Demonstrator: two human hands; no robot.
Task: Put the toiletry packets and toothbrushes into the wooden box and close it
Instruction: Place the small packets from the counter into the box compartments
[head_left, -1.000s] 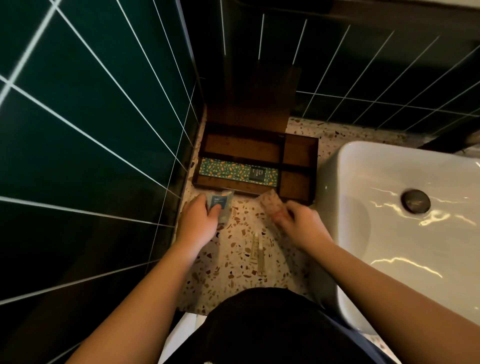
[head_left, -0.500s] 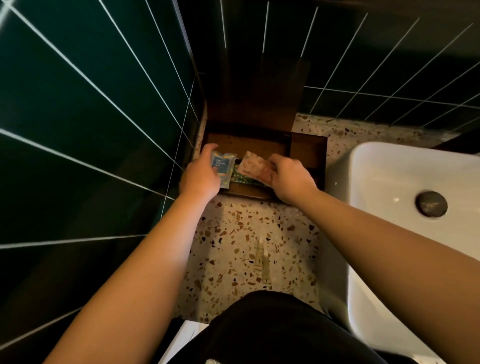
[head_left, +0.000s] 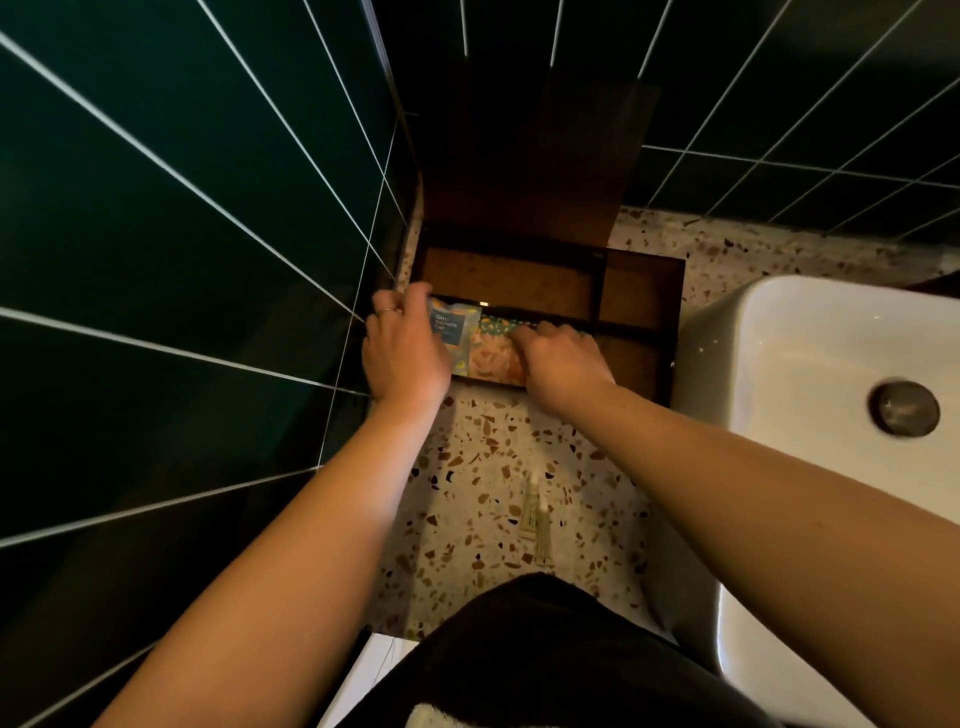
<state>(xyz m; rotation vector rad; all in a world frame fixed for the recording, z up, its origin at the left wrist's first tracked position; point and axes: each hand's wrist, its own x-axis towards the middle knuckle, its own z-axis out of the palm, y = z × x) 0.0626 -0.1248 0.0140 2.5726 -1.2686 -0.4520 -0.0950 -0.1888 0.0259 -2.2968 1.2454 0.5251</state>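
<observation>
Now both hands work over the dark wooden box (head_left: 644, 291), whose lid stands open against the green tiled wall (head_left: 156, 234). The left hand (head_left: 402, 353) closes its grip on a blue shower-cap packet (head_left: 449, 332), set at the left end of the box's near compartment. The right hand (head_left: 561, 364) pinches a peach-patterned packet (head_left: 491, 358) just beside it, both lying over a green patterned packet (head_left: 501, 325). Two pale toothbrushes (head_left: 535, 525) lie on the speckled terrazzo tabletop (head_left: 467, 493), well apart from the box, beside the white sink (head_left: 810, 364).
</observation>
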